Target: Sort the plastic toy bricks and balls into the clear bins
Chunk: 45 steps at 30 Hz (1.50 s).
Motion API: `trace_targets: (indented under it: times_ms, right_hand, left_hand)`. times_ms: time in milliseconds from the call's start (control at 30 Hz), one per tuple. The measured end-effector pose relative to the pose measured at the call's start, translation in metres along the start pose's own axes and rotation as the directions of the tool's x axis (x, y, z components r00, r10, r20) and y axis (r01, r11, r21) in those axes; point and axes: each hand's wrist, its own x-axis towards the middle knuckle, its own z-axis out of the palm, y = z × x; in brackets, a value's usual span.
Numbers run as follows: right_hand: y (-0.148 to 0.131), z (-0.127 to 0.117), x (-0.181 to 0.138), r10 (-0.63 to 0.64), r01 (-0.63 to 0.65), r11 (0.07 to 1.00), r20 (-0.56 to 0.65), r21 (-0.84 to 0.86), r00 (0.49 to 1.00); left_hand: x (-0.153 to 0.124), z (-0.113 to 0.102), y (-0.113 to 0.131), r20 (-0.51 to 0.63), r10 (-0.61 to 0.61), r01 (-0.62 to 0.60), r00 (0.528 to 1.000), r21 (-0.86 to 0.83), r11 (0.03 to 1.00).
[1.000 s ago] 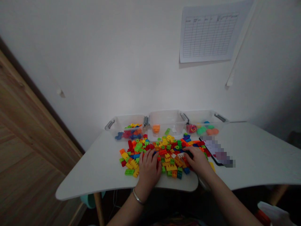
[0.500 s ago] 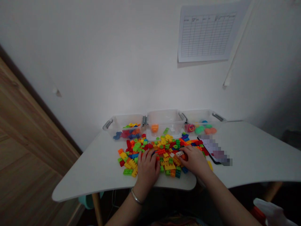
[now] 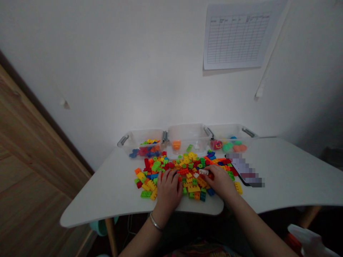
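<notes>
Right hand (image 3: 221, 180): thumb and fingertips pinched narrowly on white brick (image 3: 203, 172), oblong, studded, over right-centre of pile. Left hand (image 3: 168, 187): palm down on pile, fingers slightly curved; grip beneath cannot be told. Metal bracelet (image 3: 155, 222), smooth, round, on left wrist. Pile (image 3: 193, 189): glossy plastic bricks, mostly blocky with round studs, some ring- or flower-shaped, loosely heaped on smooth white table (image 3: 107, 192). Behind pile, three clear plastic bins in row: left bin (image 3: 136, 135), middle bin (image 3: 184, 132), right bin (image 3: 226, 131). Flat dark-edged phone (image 3: 243, 169) right of pile.
</notes>
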Motion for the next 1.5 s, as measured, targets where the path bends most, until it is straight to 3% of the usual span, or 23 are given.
trace_targets:
  times_ms: [200,367,567,733,867,1000,1233,1500]
  right_hand:
    - [0.006,0.007,0.0,0.038,-0.037,0.999,-0.05,0.037,0.998]
    - [0.008,0.005,0.01,0.0,0.027,0.985,-0.153,0.173,0.988]
    - [0.001,-0.024,0.055,0.0,0.137,0.948,-0.429,0.288,0.903]
    - [0.003,-0.036,0.104,0.069,0.15,0.919,-0.524,0.364,0.849]
    - [0.005,-0.032,0.134,0.075,0.138,0.922,-0.517,0.361,0.853]
    - [0.002,-0.025,0.151,0.052,0.081,0.959,-0.447,0.272,0.893]
    - [-0.002,-0.018,0.156,0.089,-0.062,0.993,-0.285,0.101,0.954]
    - [0.001,-0.018,0.159,0.0,-0.026,0.991,-0.194,-0.133,0.981]
  left_hand:
    - [0.001,-0.001,0.001,-0.003,0.002,-0.002,1.0,0.005,1.0]
    - [0.001,-0.001,0.001,0.004,-0.002,0.001,1.0,0.013,1.0]
    - [0.0,0.001,0.0,0.004,-0.002,0.002,1.0,-0.004,1.0]
    - [0.0,0.002,-0.001,0.011,-0.012,0.013,1.0,-0.026,1.0]
    - [-0.001,0.002,-0.001,0.014,-0.013,0.013,1.0,-0.039,0.999]
    - [-0.001,0.003,-0.002,0.019,-0.015,0.016,1.0,-0.046,0.999]
    - [0.0,0.002,-0.001,0.018,-0.01,0.011,1.0,-0.054,0.998]
    - [0.0,0.001,-0.001,0.033,-0.008,0.009,0.999,-0.035,0.999]
